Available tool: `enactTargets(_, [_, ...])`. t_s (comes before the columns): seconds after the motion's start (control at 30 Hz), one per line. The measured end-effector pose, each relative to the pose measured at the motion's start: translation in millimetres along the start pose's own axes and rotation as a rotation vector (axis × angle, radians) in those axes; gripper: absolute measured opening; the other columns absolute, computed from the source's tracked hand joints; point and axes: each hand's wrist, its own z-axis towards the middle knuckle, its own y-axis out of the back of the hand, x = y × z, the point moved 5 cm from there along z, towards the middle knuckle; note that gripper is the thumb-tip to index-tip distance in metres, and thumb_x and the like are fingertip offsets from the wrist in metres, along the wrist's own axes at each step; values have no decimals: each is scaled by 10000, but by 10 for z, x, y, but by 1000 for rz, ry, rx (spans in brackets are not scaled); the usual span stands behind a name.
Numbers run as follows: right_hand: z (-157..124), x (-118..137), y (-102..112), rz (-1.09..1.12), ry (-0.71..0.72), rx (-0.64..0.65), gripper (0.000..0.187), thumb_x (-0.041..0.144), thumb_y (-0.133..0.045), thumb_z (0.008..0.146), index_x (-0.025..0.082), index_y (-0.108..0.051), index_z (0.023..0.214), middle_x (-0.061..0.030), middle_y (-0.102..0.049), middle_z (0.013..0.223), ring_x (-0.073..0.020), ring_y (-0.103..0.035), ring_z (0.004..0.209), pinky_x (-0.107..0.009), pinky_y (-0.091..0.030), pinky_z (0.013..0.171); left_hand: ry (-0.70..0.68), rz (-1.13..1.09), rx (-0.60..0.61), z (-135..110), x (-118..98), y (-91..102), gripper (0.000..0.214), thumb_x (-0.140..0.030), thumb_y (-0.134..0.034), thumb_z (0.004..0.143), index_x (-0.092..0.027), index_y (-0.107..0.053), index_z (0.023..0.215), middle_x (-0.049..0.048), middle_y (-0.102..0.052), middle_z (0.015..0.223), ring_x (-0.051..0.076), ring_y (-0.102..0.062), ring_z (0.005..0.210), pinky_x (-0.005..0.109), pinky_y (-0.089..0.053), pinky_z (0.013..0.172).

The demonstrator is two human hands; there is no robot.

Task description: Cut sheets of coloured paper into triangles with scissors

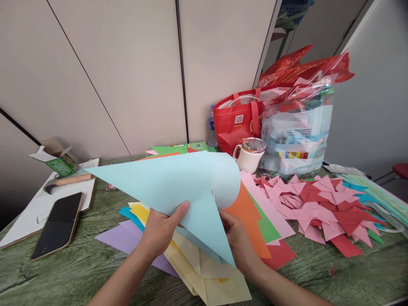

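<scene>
A large light blue sheet of paper (165, 178) is held up above the table, its right part curled over into a roll. My left hand (164, 225) grips it from below, thumb pressed on the top face and fingers hidden underneath. My right hand (234, 236) pinches the sheet near its right edge; some of its fingertips are behind the paper. Under the sheet lie stacked coloured papers: pale yellow paper (226, 291), purple paper (117, 238), orange paper (247, 221), green paper (266, 223) and red paper (282, 254).
Pink and red folded papers (321, 199) pile up on the right. Behind stand a white mug (250, 159), a red bag (226, 123) and a clear plastic bag (296, 136). A phone (59, 225), a hammer (70, 180) and a green box (60, 163) are at left.
</scene>
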Motion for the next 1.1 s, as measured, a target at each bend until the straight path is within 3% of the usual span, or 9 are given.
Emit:
enactTargets(0.27, [-7, 8, -6, -15, 37, 26, 246, 236, -752, 588, 201, -663, 814, -12, -715, 696, -247, -660, 748, -324, -533, 651, 44, -92, 20, -6, -37, -48, 520, -379, -688, 652, -167, -572, 1112, 99, -677, 1033, 272, -589, 1002, 362, -530, 760])
enactTargets(0.47, [20, 27, 20, 37, 58, -5, 314, 170, -765, 562, 197, -633, 845, -36, -716, 866, -237, -649, 828, -305, -529, 689, 110, -91, 31, -41, 51, -77, 583, -369, -713, 628, -165, -548, 1149, 91, -689, 953, 272, -618, 898, 374, -539, 705])
enactTargets(0.63, [14, 39, 51, 21, 67, -34, 365, 123, -768, 540, 198, -621, 865, -44, -700, 946, -235, -643, 844, -305, -529, 704, 102, -124, 55, -57, 103, -113, 592, -357, -713, 642, -160, -536, 1171, 101, -677, 982, 270, -597, 940, 369, -519, 750])
enactTargets(0.8, [13, 30, 57, 19, 78, -23, 353, 116, -760, 550, 201, -618, 861, -42, -698, 954, -233, -644, 847, -310, -530, 710, 123, -116, 46, -43, 102, -110, 599, -362, -719, 630, -171, -541, 1170, 90, -679, 949, 258, -608, 866, 359, -531, 679])
enactTargets(1.1, [20, 36, 33, 44, 88, 33, 339, 107, -737, 582, 203, -619, 885, -45, -695, 970, -232, -637, 875, -312, -526, 721, 118, -84, 47, -33, 80, -93, 548, -373, -711, 633, -176, -564, 1122, 72, -653, 909, 257, -586, 895, 366, -523, 714])
